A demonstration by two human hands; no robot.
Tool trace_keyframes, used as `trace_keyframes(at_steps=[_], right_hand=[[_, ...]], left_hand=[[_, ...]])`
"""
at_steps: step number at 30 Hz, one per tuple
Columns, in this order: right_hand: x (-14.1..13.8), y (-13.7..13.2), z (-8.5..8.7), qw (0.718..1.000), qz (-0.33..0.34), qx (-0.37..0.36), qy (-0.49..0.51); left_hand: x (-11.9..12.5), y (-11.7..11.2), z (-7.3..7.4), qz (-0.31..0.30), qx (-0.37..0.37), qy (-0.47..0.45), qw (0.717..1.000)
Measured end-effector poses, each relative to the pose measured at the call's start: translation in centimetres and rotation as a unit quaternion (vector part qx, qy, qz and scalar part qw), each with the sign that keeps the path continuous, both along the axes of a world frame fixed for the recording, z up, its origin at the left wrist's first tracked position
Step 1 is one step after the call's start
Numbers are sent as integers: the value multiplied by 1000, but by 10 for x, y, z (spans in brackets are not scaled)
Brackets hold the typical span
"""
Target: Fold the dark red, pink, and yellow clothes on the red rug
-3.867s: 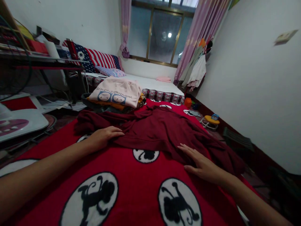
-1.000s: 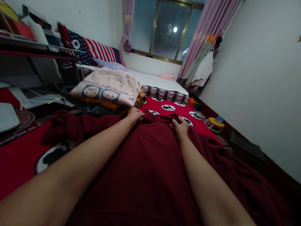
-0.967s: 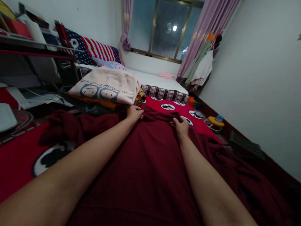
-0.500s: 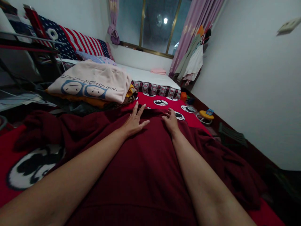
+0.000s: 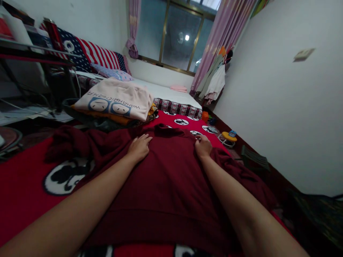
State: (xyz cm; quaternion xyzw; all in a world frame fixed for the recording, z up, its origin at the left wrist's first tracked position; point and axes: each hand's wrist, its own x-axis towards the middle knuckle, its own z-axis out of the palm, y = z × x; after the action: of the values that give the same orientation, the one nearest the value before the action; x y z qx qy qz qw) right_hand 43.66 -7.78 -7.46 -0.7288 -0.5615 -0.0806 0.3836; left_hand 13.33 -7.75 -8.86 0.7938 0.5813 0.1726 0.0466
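A dark red garment (image 5: 166,178) lies spread over a red blanket (image 5: 24,178) with black-and-white round prints. My left hand (image 5: 139,147) rests palm down on the garment's upper left part, fingers together and lying flat. My right hand (image 5: 203,146) is at the garment's upper right, near the shoulder, with its fingers curled and pinching the cloth. One sleeve (image 5: 77,142) trails off to the left, the other (image 5: 241,171) is bunched at the right.
A pile of folded clothes topped by a pale pink shirt (image 5: 115,101) sits just beyond the garment. Behind it are a bed (image 5: 171,94), a flag-print pillow (image 5: 93,57), a window and curtains. A shelf unit (image 5: 29,60) stands at left; small toys (image 5: 227,137) lie on the floor by the right wall.
Both hands drew back from the collar and moved apart along the garment's top. The left hand's spread fingers have come together; the right hand now pinches the cloth at the shoulder.
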Motion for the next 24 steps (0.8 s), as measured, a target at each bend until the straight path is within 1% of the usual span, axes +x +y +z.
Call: trace_keyframes(at_steps=[2, 3, 5, 6, 7, 9, 11, 13, 16, 18, 20, 22, 24], right_hand=[[20, -16, 6, 988, -85, -44, -120], [30, -21, 10, 979, -105, -82, -155], [48, -26, 17, 959, -106, -168, -203], [55, -27, 21, 949, -99, -200, -224], [60, -26, 24, 940, -96, -215, -246], [67, -21, 29, 930, -119, -203, -282], [71, -14, 28, 925, -157, -181, -294], [72, -9, 21, 924, -177, -174, -292], [73, -4, 9, 924, -196, -185, -271], [72, -2, 6, 924, -195, -199, -264], [66, 1, 10, 921, -179, -213, -271], [55, 5, 18, 919, -168, -217, -283], [36, 12, 27, 928, -158, -190, -280]], left_hand=[[1, 2, -1, 0, 3, -8, 1000], [2, 2, -1, 0, 4, -11, 1000], [3, 2, -2, 1, 9, -13, 1000], [3, 2, -2, 0, 12, -12, 1000], [3, 2, -2, -1, 13, -11, 1000], [4, 0, -1, -7, 9, -6, 1000], [4, -2, 0, -10, -2, 2, 1000], [5, -3, 1, -8, -11, 8, 1000], [5, -3, 1, -7, -18, 13, 1000], [5, -2, 0, -8, -22, 15, 1000], [5, -2, -1, -9, -20, 19, 1000], [6, -2, -2, -11, -13, 24, 1000], [6, -2, -3, -13, -4, 27, 1000]])
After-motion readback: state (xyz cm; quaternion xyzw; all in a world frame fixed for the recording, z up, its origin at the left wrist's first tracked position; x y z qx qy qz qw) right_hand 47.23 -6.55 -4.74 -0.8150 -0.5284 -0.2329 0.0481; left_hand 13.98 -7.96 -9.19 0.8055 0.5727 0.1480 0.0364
